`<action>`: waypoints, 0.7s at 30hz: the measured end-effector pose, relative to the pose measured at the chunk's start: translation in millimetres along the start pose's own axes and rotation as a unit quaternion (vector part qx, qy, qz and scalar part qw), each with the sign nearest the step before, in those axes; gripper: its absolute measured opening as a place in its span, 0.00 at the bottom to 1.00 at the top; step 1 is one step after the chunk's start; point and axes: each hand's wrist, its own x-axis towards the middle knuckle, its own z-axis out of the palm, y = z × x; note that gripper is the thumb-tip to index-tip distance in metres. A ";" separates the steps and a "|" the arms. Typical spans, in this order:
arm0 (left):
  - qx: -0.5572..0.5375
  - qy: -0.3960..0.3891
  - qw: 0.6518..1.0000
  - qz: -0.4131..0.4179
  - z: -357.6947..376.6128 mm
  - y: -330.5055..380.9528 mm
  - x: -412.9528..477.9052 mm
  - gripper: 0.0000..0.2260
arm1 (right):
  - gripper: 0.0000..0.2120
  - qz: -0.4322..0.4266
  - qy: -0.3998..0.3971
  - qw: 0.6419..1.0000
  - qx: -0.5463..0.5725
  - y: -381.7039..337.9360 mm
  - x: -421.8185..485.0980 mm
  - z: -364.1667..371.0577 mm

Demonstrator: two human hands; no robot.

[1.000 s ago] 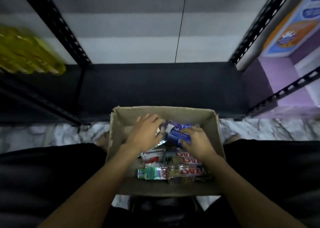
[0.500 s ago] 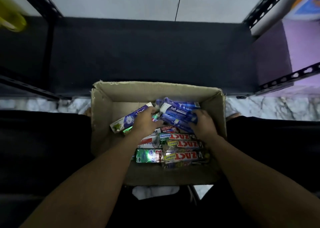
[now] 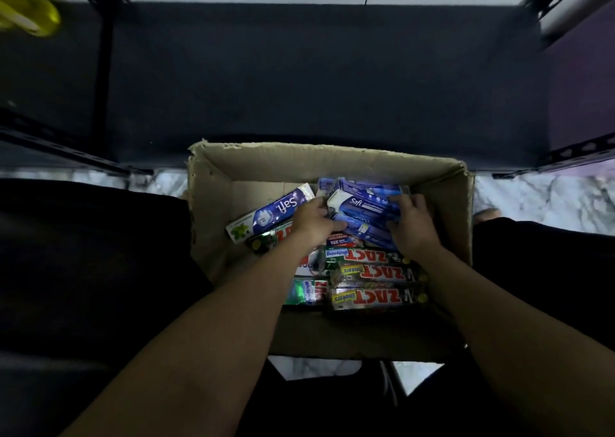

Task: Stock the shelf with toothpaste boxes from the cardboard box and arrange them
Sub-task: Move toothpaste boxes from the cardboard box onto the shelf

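Toothpaste boxes [image 3: 307, 292] crowd an open brown cardboard box [image 3: 213, 203] on a marbled white floor [image 3: 539, 200], in front of a black metal shelf [image 3: 316, 70]. The right hand [image 3: 411, 228] clasps a stack of blue Safi boxes [image 3: 366, 205]. The left hand [image 3: 312, 223] curls between that stack and a purple Safi box [image 3: 273, 213], its grasp impossible to tell. Green Zact boxes [image 3: 376, 298], marked Smokers and Whitening, lie nearer. A blurred yellow object [image 3: 30, 14] shows upper left.

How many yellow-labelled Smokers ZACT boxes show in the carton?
2: the near Smokers box lies closest to the person; the far Smokers box lies just beyond it. Others may hide underneath.
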 end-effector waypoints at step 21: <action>-0.054 0.020 0.998 -0.034 -19.1 -28.4 -28.1 0.24 | 0.07 -0.094 -0.020 0.995 0.006 -8.2 -0.9 -4.0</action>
